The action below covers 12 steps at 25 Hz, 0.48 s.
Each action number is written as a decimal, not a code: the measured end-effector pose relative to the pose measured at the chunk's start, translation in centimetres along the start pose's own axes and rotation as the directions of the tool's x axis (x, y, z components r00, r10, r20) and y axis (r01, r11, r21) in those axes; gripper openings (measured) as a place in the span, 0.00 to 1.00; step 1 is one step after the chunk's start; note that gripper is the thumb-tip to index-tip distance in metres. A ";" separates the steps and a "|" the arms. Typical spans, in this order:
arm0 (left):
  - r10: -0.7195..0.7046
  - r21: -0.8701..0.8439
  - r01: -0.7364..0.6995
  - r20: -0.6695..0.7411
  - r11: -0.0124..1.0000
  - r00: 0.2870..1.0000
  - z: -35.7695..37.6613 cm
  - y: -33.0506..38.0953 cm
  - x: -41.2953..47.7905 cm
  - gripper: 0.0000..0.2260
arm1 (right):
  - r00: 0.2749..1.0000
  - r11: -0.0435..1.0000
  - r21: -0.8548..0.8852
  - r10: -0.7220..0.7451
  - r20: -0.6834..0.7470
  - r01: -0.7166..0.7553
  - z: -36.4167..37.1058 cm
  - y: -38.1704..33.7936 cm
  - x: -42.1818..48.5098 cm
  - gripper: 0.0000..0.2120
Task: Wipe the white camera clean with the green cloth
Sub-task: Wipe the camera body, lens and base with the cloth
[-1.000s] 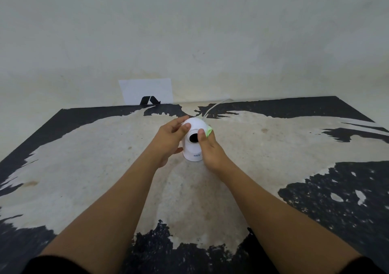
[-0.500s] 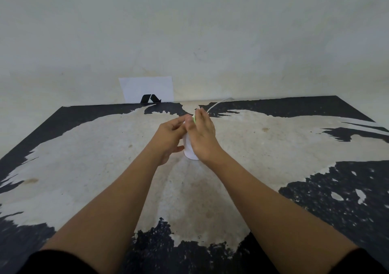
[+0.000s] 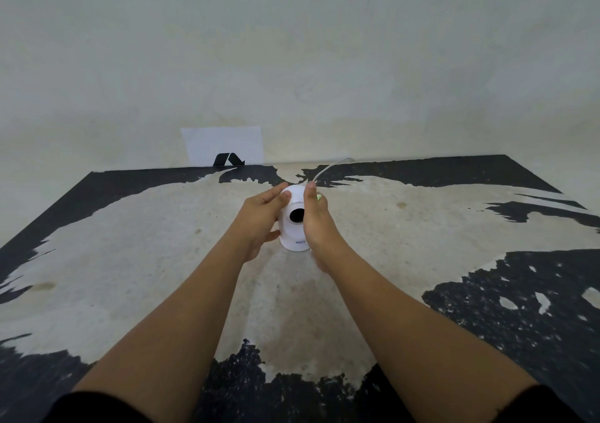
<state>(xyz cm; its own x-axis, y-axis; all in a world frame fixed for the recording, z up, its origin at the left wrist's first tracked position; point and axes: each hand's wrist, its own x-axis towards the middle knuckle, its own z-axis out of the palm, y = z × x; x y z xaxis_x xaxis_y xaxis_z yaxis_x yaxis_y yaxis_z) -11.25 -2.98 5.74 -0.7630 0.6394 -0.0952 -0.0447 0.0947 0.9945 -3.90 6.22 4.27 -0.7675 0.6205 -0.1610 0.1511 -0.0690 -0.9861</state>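
Note:
The white camera [image 3: 293, 224] stands upright on the worn table [image 3: 162, 260], its dark round lens facing me. My left hand [image 3: 259, 218] grips its left side, fingers curled over the dome. My right hand [image 3: 316, 224] presses against its right side, thumb up on the dome. Only a small corner of the green cloth [image 3: 319, 197] shows past the right hand's knuckles; the hand covers the remainder.
A thin white cable [image 3: 328, 167] runs from behind the camera toward the wall. A white paper with a black mark [image 3: 224, 146] leans on the wall at the table's far edge. The tabletop is black with large worn pale patches.
Half a second ago my right hand covered the front of the camera; it has moved to the right side, and the lens shows again. My left hand has kept its hold.

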 end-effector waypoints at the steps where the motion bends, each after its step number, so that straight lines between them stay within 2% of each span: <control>1: -0.007 0.000 0.007 0.000 1.000 1.000 0.0 0.1 -0.1 0.07 | 0.999 0.998 -0.037 -0.053 -0.005 0.053 0.0 -0.2 0.2 0.34; 5: 0.016 0.034 -0.017 0.019 0.999 1.000 0.2 0.1 -0.4 0.10 | 0.952 0.902 -0.306 -0.301 0.061 0.305 0.2 -1.0 0.5 0.31; 7: 0.043 0.045 -0.044 0.017 0.998 0.999 0.3 -0.2 -0.6 0.11 | 0.910 0.791 -0.456 -0.393 0.132 0.408 0.1 -1.2 0.5 0.32; 10: 0.070 0.041 -0.070 0.001 0.997 0.998 0.3 -0.3 -0.7 0.14 | 0.850 0.574 -0.658 -0.484 0.207 0.487 -0.1 -1.4 0.7 0.34; 12: 0.088 0.040 -0.088 0.010 0.995 0.996 0.3 -0.4 -0.8 0.15 | 0.809 0.501 -0.678 -0.533 0.249 0.538 0.0 -0.7 0.4 0.34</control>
<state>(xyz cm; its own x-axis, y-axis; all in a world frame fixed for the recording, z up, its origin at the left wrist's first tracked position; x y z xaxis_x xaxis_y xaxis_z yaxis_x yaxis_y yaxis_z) -10.40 -3.35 5.36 -0.7572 0.6532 -0.0077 0.0486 0.0681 0.9965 -4.31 6.47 4.86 -0.8564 0.3442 0.3848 0.0846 0.8288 -0.5531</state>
